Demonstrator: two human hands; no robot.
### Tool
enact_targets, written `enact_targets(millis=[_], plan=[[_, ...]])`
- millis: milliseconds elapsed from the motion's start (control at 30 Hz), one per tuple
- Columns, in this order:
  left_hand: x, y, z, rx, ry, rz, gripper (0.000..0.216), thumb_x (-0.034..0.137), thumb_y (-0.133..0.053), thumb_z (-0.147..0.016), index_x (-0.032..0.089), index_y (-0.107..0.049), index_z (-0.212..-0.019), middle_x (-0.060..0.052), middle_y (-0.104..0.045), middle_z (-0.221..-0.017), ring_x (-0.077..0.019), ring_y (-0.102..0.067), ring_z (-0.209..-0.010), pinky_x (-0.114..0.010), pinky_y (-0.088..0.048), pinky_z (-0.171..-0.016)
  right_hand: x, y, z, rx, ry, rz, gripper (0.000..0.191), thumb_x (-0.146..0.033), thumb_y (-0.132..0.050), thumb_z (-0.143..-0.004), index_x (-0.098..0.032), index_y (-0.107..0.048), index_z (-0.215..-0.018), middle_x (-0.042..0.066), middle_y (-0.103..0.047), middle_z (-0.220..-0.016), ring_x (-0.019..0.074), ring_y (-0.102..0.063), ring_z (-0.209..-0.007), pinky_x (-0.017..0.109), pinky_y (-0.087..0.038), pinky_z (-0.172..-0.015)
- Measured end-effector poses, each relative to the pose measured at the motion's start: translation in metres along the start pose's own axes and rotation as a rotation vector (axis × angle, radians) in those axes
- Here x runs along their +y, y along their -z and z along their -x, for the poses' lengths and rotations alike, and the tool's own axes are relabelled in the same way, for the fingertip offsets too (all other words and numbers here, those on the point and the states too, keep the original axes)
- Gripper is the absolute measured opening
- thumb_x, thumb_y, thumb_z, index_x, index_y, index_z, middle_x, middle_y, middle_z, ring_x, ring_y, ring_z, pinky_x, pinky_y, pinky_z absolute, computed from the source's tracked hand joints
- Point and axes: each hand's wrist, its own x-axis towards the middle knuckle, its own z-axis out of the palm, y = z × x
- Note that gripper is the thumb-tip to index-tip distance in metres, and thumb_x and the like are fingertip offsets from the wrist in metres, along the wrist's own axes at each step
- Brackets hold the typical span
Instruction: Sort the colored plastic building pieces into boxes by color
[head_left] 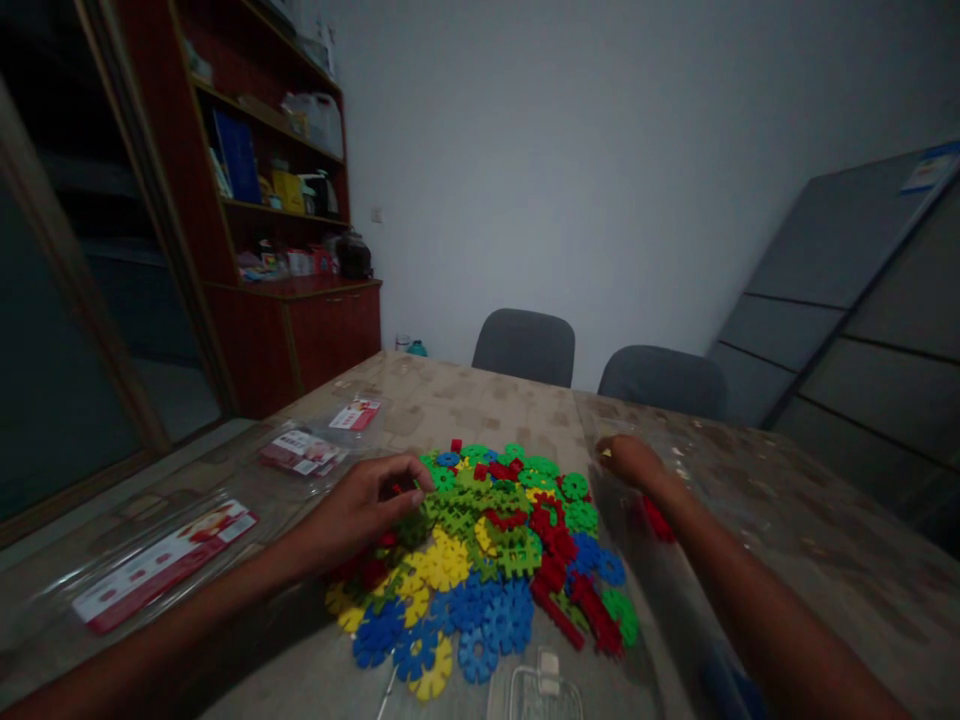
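Note:
A heap of plastic snowflake building pieces (499,545) in green, red, yellow and blue lies on the table (810,540) in front of me. My left hand (367,505) rests on the heap's left edge, fingers pinched on a small piece that I cannot name. My right hand (632,460) lies just right of the heap, curled with fingers closed on something small and yellowish. A clear plastic bag (660,580) lies under my right forearm with a red piece inside.
Clear plastic bags with red-and-white labels (169,562) (304,452) (355,414) lie on the table's left side. Two grey chairs (525,345) (664,380) stand at the far edge. A red wooden shelf cabinet (277,250) fills the left wall. Grey panels (862,330) lean at right.

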Motion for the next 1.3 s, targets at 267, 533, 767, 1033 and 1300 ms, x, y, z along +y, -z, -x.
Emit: enact_targets(millis=[267, 533, 767, 1033, 1300], plan=[[-0.004, 0.042, 0.005, -0.322, 0.124, -0.515, 0.018, 0.03, -0.059, -0.085, 0.019, -0.067, -0.098, -0.004, -0.072, -0.097, -0.0224, -0.065, -0.087, -0.029, -0.047, -0.078, -0.013, -0.007, 0.001, -0.068, -0.06, 0.21, 0.034, -0.037, -0.066, -0.099, -0.019, -0.063, -0.128, 0.01, -0.064, -0.13, 0.0248, -0.067, -0.109, 0.045, -0.058, -0.091], [0.002, 0.043, 0.015, -0.467, 0.263, -0.615, 0.033, 0.019, -0.083, -0.071, 0.02, -0.071, -0.102, -0.001, -0.072, -0.098, -0.0229, -0.066, -0.088, -0.027, -0.046, -0.071, -0.021, 0.007, 0.019, -0.017, -0.023, 0.304, 0.031, -0.037, -0.066, -0.099, -0.019, -0.065, -0.124, 0.009, -0.066, -0.127, 0.024, -0.067, -0.107, 0.046, -0.057, -0.092], [0.016, 0.02, 0.018, -0.546, 0.192, -0.686, 0.035, 0.011, -0.083, -0.071, 0.02, -0.065, -0.1, 0.0, -0.067, -0.105, -0.0213, -0.064, -0.094, -0.026, -0.045, -0.074, -0.048, 0.023, 0.082, 0.098, 0.187, 0.208, 0.035, -0.025, -0.05, -0.104, -0.02, -0.064, -0.135, 0.015, -0.073, -0.126, 0.0287, -0.069, -0.114, 0.035, -0.052, -0.084], [0.003, 0.006, 0.016, -0.457, 0.131, -0.745, 0.019, 0.026, -0.07, -0.085, 0.021, -0.063, -0.102, -0.007, -0.066, -0.109, -0.0263, -0.065, -0.093, -0.031, -0.046, -0.072, -0.067, -0.024, 0.187, -0.087, 0.259, 0.085, 0.015, -0.023, -0.062, -0.094, -0.024, -0.076, -0.098, 0.012, -0.078, -0.098, 0.0285, -0.075, -0.086, 0.032, -0.049, -0.064], [-0.001, -0.003, 0.018, -0.434, 0.067, -0.733, 0.02, 0.025, -0.067, -0.085, 0.021, -0.063, -0.105, -0.008, -0.062, -0.113, -0.0267, -0.063, -0.099, -0.033, -0.048, -0.079, -0.066, -0.057, 0.184, -0.027, 0.355, -0.113, 0.028, -0.009, -0.058, -0.091, -0.021, -0.072, -0.111, 0.012, -0.072, -0.115, 0.0275, -0.07, -0.101, 0.033, -0.052, -0.079]])
